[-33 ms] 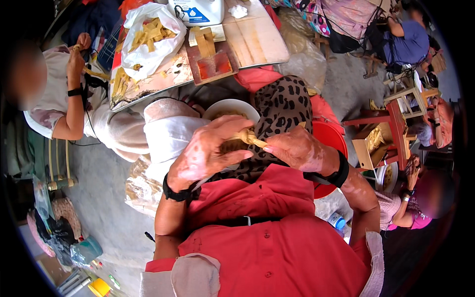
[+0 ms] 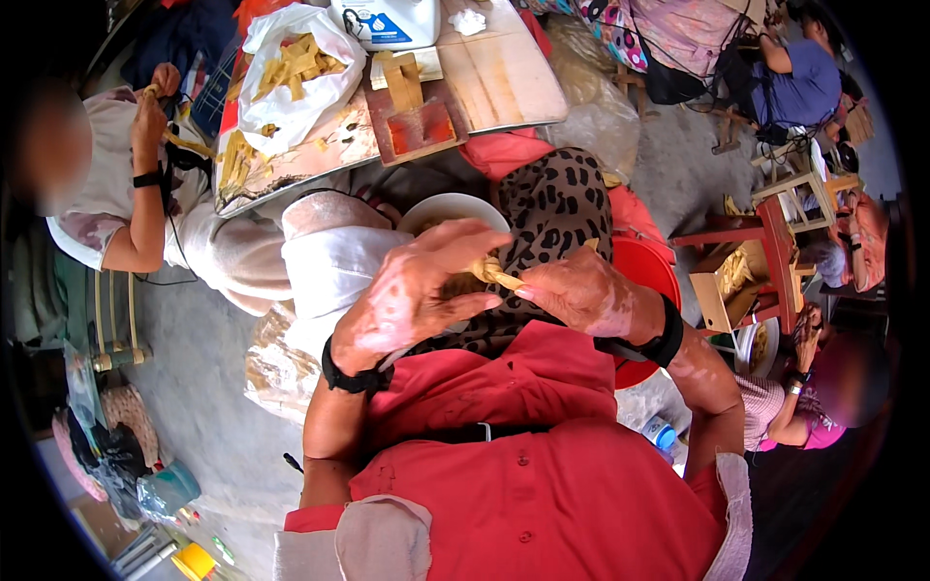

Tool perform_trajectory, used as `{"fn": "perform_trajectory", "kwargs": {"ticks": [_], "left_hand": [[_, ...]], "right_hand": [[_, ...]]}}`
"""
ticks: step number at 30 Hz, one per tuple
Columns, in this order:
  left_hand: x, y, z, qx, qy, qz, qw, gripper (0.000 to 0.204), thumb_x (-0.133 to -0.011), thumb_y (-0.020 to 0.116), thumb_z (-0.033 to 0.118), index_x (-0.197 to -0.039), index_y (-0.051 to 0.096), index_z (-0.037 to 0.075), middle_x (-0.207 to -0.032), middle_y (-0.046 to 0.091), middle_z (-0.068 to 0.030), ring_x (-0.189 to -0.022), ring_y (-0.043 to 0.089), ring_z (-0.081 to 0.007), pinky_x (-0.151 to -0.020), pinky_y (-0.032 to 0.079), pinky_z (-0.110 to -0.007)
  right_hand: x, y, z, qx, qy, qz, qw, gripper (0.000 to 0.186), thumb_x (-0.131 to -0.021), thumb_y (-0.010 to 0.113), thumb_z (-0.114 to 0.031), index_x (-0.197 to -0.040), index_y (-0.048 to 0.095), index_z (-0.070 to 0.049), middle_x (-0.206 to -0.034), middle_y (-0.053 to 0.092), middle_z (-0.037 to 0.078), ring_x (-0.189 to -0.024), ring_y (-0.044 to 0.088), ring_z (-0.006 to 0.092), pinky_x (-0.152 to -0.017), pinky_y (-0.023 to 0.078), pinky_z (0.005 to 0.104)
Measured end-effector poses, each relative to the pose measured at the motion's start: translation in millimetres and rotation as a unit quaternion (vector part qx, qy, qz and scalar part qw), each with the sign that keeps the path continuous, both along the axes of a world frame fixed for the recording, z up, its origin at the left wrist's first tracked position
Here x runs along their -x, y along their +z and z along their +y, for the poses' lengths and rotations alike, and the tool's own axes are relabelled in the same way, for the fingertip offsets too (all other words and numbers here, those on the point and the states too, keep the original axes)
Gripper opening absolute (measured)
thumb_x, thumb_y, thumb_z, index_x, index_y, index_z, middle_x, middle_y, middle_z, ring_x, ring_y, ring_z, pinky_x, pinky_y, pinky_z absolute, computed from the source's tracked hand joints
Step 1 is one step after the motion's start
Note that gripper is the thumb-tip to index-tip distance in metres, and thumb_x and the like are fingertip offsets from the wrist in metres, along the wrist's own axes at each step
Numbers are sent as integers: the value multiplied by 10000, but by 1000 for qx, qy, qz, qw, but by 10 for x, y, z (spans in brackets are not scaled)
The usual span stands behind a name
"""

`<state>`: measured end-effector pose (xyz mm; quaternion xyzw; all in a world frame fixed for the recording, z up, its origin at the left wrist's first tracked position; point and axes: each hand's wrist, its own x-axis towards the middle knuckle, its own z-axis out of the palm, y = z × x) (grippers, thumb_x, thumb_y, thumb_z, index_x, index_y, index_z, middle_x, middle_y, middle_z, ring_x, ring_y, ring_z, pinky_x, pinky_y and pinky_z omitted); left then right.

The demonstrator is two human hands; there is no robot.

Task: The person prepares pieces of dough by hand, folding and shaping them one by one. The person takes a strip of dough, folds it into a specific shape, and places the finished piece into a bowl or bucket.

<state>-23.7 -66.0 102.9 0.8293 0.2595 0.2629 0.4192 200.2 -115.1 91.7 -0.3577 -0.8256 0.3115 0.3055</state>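
A yellow strip that looks like tofu skin (image 2: 498, 275), twisted and looped into a knot, spans the gap between my hands above my lap. My left hand (image 2: 417, 281) curls round its looped end, fingers over the top and thumb below; the exact contact is partly hidden. My right hand (image 2: 584, 295) pinches the other end between thumb and fingers, and a bit of yellow shows by its knuckles. Under the left fingers sits a white bowl (image 2: 453, 205) on my lap, with yellowish pieces inside, mostly covered by the hands.
On the table ahead are a white plastic bag (image 2: 260, 92) of yellow strips, a wooden tray (image 2: 417, 136) and a white jug (image 2: 392, 21). A red bucket (image 2: 655, 276) stands by my right forearm. Co-workers sit left and right; a cardboard box (image 2: 719, 290) holds yellow pieces.
My left hand has shifted slightly; its fingers reach a little farther right over the knot. My right hand and the strip are almost where they were.
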Motion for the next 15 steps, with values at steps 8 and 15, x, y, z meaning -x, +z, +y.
{"fn": "perform_trajectory", "kwargs": {"ticks": [8, 15], "left_hand": [[3, -207, 48, 7, -170, -5, 985, 109, -848, 603, 58, -916, 550, -8, -766, 518, -148, -690, 516, -351, -591, 407, -413], [409, -87, 50, 88, -169, 22, 981, 63, -871, 574, 50, -888, 572, -11, -729, 543, -114, -643, 540, -289, -567, 417, -364]], "right_hand": [[-73, 32, -49, 22, 31, -42, 998, 128, -854, 593, -89, -772, 517, -25, -581, 496, 138, -498, 534, 343, -429, 401, 401], [-69, -80, -89, 24, 63, -22, 997, 142, -861, 584, -97, -765, 500, -35, -589, 485, 116, -494, 533, 315, -433, 403, 392]]}}
